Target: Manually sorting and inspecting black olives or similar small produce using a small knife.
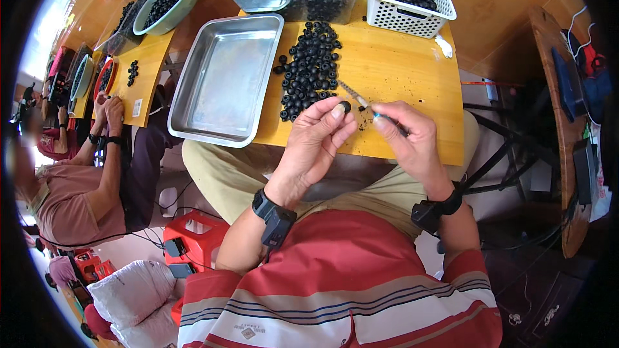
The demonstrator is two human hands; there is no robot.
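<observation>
My left hand [308, 143] pinches a small black rubber ring [346, 107] between thumb and fingertips, above the near part of the yellow table [400, 70]. Closed round a slim cutting knife [356, 96] is my right hand [412, 141]. The knife's narrow greyish blade slants up and left, close to the ring; I cannot tell whether they touch. Just beyond my left hand lies a long pile of black rubber rings [309, 67]. Small dark scraps [363, 122] are scattered on the wood beneath the knife.
An empty metal tray [225, 83] overhangs the table's left edge. At the back stand a clear bin [258, 0] and a white perforated basket [412, 24], both filled with black rings. Another person [84, 199] works at the left. A red stool [193, 235] stands below.
</observation>
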